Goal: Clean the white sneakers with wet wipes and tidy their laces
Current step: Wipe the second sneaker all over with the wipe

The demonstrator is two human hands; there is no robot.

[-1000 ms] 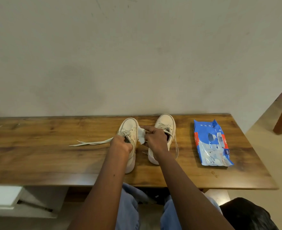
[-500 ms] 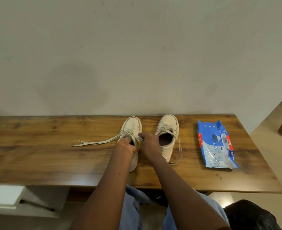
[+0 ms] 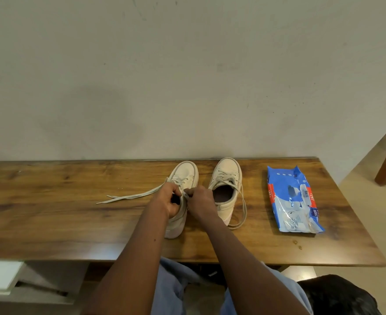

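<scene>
The wet wipe (image 3: 185,193) that stuck out a second ago is now scrunched tiny. Mid-frame, the left hand (image 3: 167,198) grips the left sneaker (image 3: 186,173), and the right hand (image 3: 201,201), close beside, pinches the wipe against it. Still cleaning. The laces (image 3: 130,196) trail loose leftward.

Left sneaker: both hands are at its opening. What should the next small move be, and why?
Probably wipe along the collar toward the heel: the left hand grips the left sneaker, and the right hand pinches a small white piece, likely a wipe, at the collar edge. Its laces lie loose for later.
</scene>
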